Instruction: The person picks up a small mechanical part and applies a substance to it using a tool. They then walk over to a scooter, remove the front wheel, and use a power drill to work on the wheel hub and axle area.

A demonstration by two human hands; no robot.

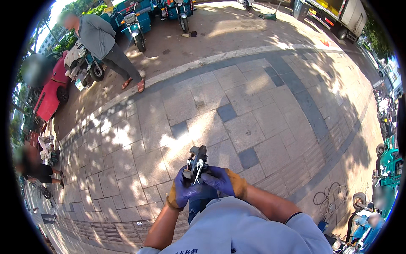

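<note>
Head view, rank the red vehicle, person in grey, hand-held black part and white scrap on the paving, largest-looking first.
1. Person in grey
2. Red vehicle
3. Black part
4. White scrap, clearly smallest

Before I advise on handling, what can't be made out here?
Head view, dark part: its underside, hidden by the part itself and the left hand.
Head view, right hand: its underside, hidden by its upper side, so its hold is uncertain.
Head view, truck: its top, cut off by the upper edge.
</note>
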